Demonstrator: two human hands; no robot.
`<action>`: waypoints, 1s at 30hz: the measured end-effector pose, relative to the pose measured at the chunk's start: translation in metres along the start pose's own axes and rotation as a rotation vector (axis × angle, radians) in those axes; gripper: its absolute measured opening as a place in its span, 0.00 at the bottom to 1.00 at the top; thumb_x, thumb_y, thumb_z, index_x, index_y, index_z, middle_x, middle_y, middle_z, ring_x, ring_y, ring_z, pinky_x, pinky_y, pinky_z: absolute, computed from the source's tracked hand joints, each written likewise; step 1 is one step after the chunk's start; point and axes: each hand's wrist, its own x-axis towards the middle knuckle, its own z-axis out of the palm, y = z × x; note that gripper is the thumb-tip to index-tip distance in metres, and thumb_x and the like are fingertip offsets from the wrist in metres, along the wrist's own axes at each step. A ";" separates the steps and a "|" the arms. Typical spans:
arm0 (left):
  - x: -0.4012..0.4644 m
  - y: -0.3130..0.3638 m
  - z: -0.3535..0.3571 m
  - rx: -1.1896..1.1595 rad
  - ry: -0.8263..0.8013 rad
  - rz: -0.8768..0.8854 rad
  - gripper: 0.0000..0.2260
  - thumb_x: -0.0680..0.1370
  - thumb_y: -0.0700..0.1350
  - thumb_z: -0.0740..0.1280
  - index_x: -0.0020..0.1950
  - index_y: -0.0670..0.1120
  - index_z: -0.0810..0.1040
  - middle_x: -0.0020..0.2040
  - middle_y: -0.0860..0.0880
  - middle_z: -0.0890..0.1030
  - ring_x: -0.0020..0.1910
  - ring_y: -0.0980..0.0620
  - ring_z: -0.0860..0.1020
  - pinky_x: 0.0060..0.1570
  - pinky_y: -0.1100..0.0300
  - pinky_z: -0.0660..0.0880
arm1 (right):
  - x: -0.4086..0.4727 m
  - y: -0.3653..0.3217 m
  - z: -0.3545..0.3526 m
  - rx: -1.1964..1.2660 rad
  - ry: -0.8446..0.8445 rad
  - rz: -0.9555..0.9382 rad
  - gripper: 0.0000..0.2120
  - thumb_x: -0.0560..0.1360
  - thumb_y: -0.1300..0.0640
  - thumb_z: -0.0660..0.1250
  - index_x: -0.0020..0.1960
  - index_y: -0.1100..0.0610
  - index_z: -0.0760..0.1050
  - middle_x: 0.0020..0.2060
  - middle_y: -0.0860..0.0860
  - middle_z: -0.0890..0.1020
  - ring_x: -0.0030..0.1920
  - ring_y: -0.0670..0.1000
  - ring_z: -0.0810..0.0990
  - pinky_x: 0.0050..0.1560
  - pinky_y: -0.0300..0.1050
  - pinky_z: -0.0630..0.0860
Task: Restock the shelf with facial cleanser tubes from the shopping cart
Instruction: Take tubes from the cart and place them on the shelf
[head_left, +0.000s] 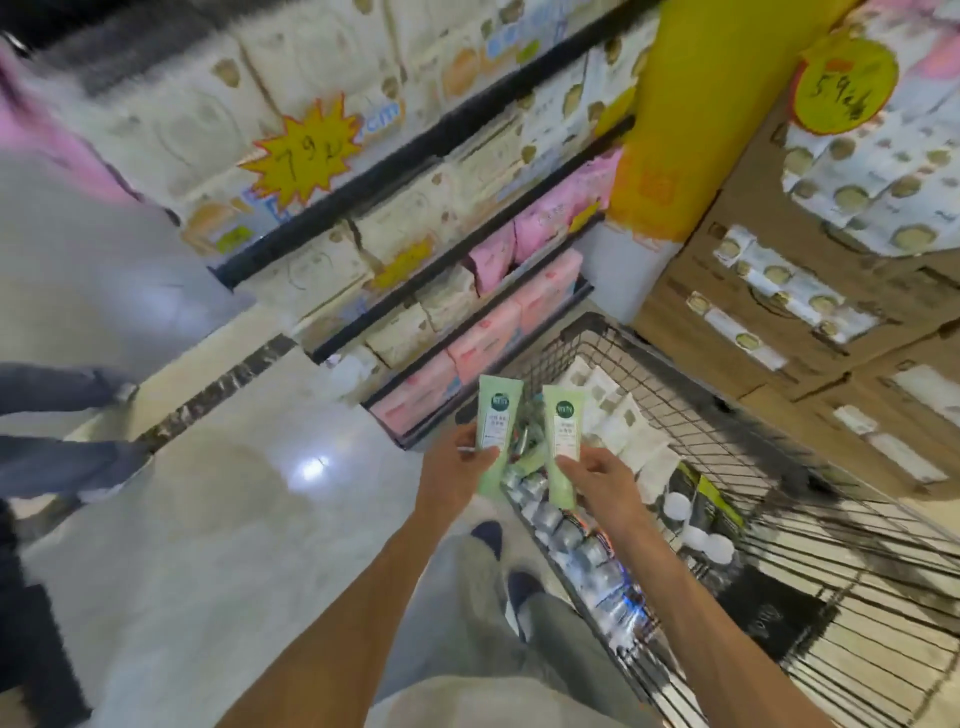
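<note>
Left hand (457, 460) gripping green tube (496, 415) upright, right hand (597, 475) gripping second tube (563, 431)

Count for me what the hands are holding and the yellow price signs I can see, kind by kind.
Green cleanser tubes in the hands: 2, left tube, right tube
Yellow price signs: 2, starburst sign, round sign
Total: 4

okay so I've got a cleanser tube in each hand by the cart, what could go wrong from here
1. Each hand, left hand and right hand, grips its green tube only near the lower end, so one could slip.
2. Another person's legs stand close on the left, so turning could mean a bump.
3. The shopping cart sits against your right side and could snag you.
</note>
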 end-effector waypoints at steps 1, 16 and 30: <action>-0.010 -0.003 -0.007 -0.019 0.050 -0.006 0.10 0.77 0.47 0.75 0.56 0.57 0.80 0.51 0.56 0.84 0.48 0.56 0.83 0.48 0.60 0.80 | -0.001 -0.006 0.005 -0.035 -0.048 -0.023 0.21 0.70 0.43 0.78 0.57 0.52 0.79 0.50 0.51 0.84 0.49 0.54 0.85 0.54 0.56 0.83; -0.234 -0.130 -0.114 -0.422 0.927 -0.300 0.12 0.76 0.43 0.75 0.58 0.50 0.79 0.52 0.51 0.84 0.46 0.51 0.84 0.50 0.52 0.81 | -0.114 -0.048 0.206 -0.539 -0.832 -0.421 0.11 0.76 0.55 0.75 0.57 0.57 0.81 0.48 0.53 0.85 0.43 0.52 0.83 0.40 0.43 0.78; -0.476 -0.267 -0.173 -0.678 1.488 -0.381 0.12 0.77 0.43 0.75 0.59 0.48 0.81 0.50 0.53 0.84 0.42 0.58 0.82 0.41 0.64 0.76 | -0.342 0.056 0.390 -0.790 -1.281 -0.615 0.12 0.73 0.52 0.77 0.54 0.53 0.81 0.50 0.50 0.84 0.50 0.55 0.85 0.52 0.58 0.81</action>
